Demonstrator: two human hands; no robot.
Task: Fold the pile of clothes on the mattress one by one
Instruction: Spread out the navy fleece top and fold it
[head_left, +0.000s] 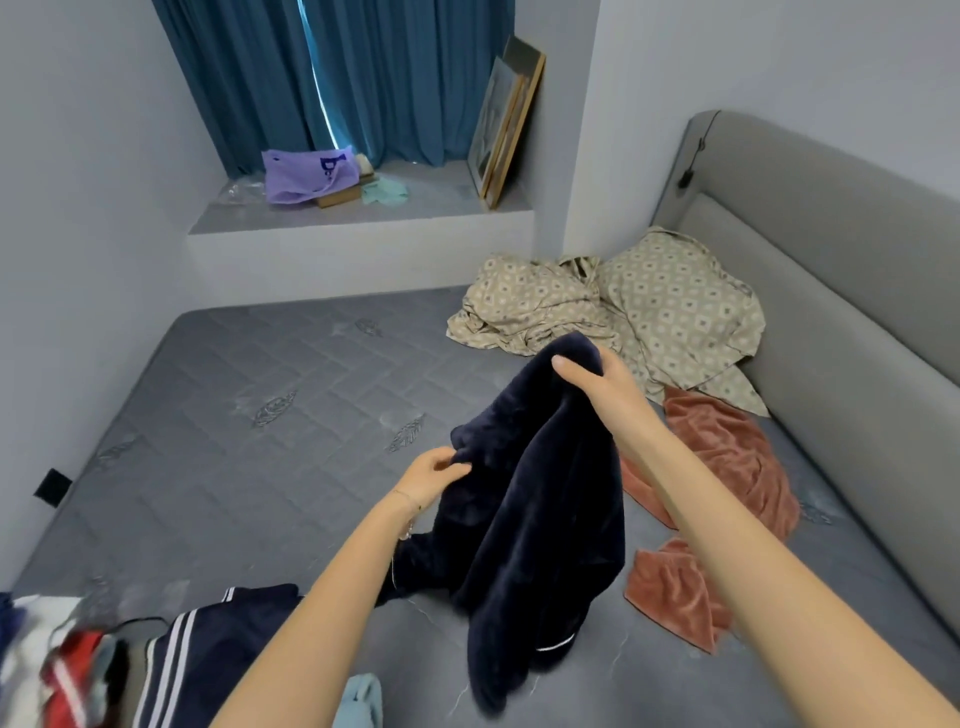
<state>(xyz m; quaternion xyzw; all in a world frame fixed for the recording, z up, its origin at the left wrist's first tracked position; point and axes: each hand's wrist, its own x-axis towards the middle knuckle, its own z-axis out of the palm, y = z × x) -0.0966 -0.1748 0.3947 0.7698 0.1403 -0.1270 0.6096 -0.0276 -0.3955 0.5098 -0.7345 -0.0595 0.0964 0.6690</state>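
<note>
Judging by the heaps, barely begun: nothing seen folded yet. Nearest, left of the left hand (434, 475), striped dark clothes (208, 644) piled loose. Left hand pinching a low edge of the navy fleece garment (535, 519); right hand (592, 376) closed on its top, lifting it above the mattress (249, 415). Right of the right hand, a rust-coloured garment (727, 457); beyond, a patterned beige one (623, 301), both crumpled.
</note>
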